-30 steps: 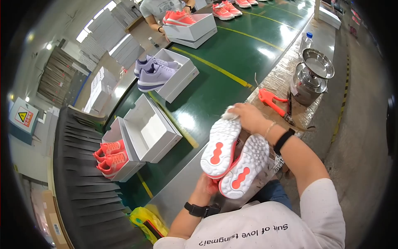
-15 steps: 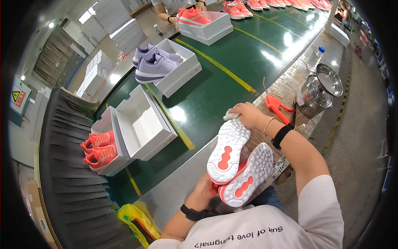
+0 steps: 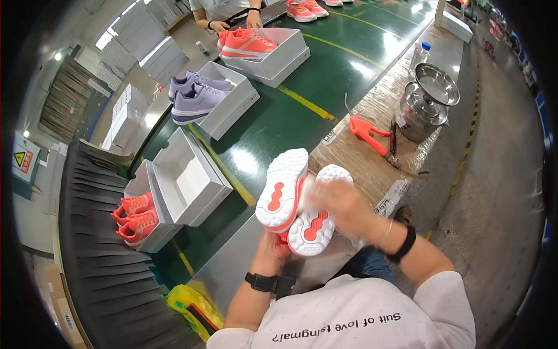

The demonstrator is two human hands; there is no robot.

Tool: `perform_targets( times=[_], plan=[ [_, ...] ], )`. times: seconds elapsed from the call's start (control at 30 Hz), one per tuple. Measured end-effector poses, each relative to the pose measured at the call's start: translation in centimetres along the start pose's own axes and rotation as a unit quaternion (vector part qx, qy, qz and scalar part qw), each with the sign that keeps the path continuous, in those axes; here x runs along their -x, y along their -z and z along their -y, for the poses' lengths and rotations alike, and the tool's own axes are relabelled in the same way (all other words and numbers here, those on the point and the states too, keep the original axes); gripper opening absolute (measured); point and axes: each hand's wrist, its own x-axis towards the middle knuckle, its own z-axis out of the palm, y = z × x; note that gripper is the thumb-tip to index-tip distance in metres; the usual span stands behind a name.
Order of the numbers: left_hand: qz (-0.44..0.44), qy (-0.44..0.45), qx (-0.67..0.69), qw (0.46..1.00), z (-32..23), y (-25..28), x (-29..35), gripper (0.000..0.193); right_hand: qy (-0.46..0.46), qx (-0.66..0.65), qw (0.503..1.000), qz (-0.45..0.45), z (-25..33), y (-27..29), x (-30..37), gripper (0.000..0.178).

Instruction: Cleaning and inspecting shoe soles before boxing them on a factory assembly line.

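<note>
From my end, the green belt (image 3: pixel 276 128) filled most of the view, running from lower left toward the upper right. A black strip curtain (image 3: pixel 104 256) hung at its left end, and a film-wrapped bench (image 3: pixel 349 160) ran along its right side. White boxes stood open on the belt: the near box (image 3: pixel 160 238) held a coral pair (image 3: pixel 136 218), the middle box (image 3: pixel 235 113) a lilac pair (image 3: pixel 200 99), and the far box (image 3: pixel 288 64) another coral pair (image 3: pixel 247 43), with a co-worker's hands (image 3: pixel 254 20) just behind it. A steel pot (image 3: pixel 415 119) stood on the bench. The held shoes (image 3: pixel 282 189) were in front of the person's chest, white soles toward my camera. I saw the left hand (image 3: pixel 273 247) closed around their heel ends. The right hand (image 3: pixel 343 209) was at the second shoe, blurred; I couldn't tell whether its fingers were closed. An orange-red air gun (image 3: pixel 367 132) lay on the bench near the pot, with a bottle (image 3: pixel 418 56) beyond. Smallest, a whitish patch (image 3: pixel 310 195) showed by the right fingertips, too smeared for me to identify.
</note>
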Motion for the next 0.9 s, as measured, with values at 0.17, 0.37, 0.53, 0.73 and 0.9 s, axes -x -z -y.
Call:
perform_targets(
  times=[0.17, 0.37, 0.53, 0.73, 0.9],
  plan=[
    [0.033, -0.017, -0.01, 0.999, 0.7, -1.5, -0.3, 0.051, -0.22, 0.086, 0.972, 0.015, -9.6, -0.3, -0.6, 0.04],
    [0.049, -0.042, 0.012, 0.998, 0.2, -0.6, -0.9, 0.04, -0.006, -0.064, 0.998, -0.002, 2.8, 0.0, -0.6, 0.043],
    [0.023, -0.031, 0.018, 0.999, 0.8, -2.2, -1.1, 0.041, 0.002, -0.075, 0.996, -0.049, -2.9, 0.6, 2.5, 0.042],
    [0.039, -0.057, 0.036, 0.997, 1.1, -3.0, -1.5, 0.045, 0.023, -0.072, 0.997, -0.021, 2.2, 0.2, 1.1, 0.044],
    [0.092, -0.196, -0.144, 0.966, 0.8, -5.2, 1.1, 0.062, 0.116, -0.048, 0.982, 0.14, 6.1, 4.2, 2.3, 0.047]
  ],
)
